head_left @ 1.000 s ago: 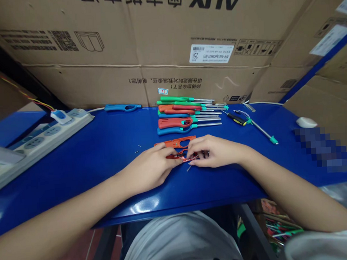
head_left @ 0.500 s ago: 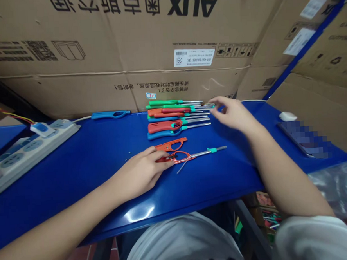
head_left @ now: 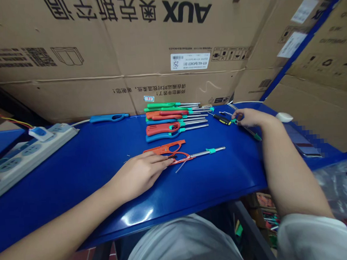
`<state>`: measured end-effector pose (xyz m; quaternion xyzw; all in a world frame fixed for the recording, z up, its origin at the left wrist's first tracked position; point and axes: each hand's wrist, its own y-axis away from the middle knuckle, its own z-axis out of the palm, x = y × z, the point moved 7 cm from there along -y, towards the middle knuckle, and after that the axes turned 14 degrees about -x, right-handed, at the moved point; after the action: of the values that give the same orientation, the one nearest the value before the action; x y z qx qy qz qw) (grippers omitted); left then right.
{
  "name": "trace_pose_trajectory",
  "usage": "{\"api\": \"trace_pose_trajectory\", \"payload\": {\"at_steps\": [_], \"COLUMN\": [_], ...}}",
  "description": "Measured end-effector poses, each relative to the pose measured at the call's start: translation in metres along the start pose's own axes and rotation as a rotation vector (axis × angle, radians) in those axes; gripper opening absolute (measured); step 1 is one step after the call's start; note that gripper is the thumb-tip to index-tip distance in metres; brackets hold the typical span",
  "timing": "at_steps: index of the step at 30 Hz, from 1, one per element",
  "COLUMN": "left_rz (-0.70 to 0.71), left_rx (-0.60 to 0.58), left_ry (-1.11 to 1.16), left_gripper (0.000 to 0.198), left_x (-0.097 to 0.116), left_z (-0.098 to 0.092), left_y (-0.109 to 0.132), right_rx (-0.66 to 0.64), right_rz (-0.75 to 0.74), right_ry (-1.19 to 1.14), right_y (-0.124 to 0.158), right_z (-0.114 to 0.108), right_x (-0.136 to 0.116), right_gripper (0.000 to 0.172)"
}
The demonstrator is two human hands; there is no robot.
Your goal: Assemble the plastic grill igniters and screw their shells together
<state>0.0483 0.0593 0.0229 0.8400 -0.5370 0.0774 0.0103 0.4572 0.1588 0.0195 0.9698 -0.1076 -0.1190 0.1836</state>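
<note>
My left hand (head_left: 139,172) lies over the handle of an opened orange gas lighter (head_left: 182,157), fingers closed on it. Its metal tube (head_left: 204,153) with a teal collar points right, and a thin white wire hangs from it. Just behind rests the loose orange half shell (head_left: 165,148). Over at the right, my right hand (head_left: 247,118) has its fingers curled down among small parts; what they pinch is too small to make out. Beside those fingers are a black-and-yellow screwdriver (head_left: 222,119), a small green piece (head_left: 234,121) and a metal tube with a teal end (head_left: 252,133).
Several green, red, orange and blue lighters (head_left: 164,128) lie stacked at the back. A blue lighter shell (head_left: 109,118) sits further left. A white power strip (head_left: 30,152) is at the left edge, a phone (head_left: 301,138) and white object (head_left: 284,117) at the right. Cardboard (head_left: 86,96) walls the back.
My right hand has moved right, from the tips of the stacked lighters to the small parts, uncovering the screwdriver. My left hand stays on the orange lighter.
</note>
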Motion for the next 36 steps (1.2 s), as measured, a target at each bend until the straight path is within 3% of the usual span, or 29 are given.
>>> {"api": "trace_pose_trajectory", "payload": {"at_steps": [7, 12, 16, 20, 23, 26, 30, 36], "left_rz": [0.010, 0.023, -0.024, -0.091, -0.063, -0.053, -0.089, -0.125], "left_rx": [0.054, 0.009, -0.028, -0.040, -0.030, -0.007, -0.020, -0.005], "left_ry": [0.009, -0.013, -0.060, -0.074, -0.071, -0.064, -0.046, 0.069], "left_gripper": [0.034, 0.036, 0.036, 0.035, 0.035, 0.035, 0.034, 0.027], "left_x": [0.002, 0.003, 0.004, 0.005, 0.008, 0.009, 0.008, 0.005], "left_z": [-0.001, 0.002, 0.001, -0.003, -0.003, -0.001, 0.002, -0.001], "left_y": [0.000, -0.001, -0.002, -0.002, -0.001, 0.000, 0.000, -0.003], "right_rx": [0.115, 0.261, 0.365, 0.196, -0.012, -0.163, -0.233, -0.259], "right_rz": [-0.066, -0.099, -0.186, -0.413, -0.674, -0.809, -0.923, -1.144], "right_ry": [0.059, 0.093, -0.087, -0.248, -0.207, -0.101, -0.028, -0.064], "right_y": [-0.006, 0.005, 0.026, 0.042, 0.058, 0.071, 0.082, 0.100], "right_z": [-0.005, -0.019, -0.027, -0.009, 0.017, 0.044, 0.064, 0.075], "right_x": [-0.003, -0.013, -0.037, -0.086, -0.133, -0.165, -0.188, -0.207], "right_gripper": [0.014, 0.012, 0.016, 0.027, 0.031, 0.037, 0.036, 0.022]}}
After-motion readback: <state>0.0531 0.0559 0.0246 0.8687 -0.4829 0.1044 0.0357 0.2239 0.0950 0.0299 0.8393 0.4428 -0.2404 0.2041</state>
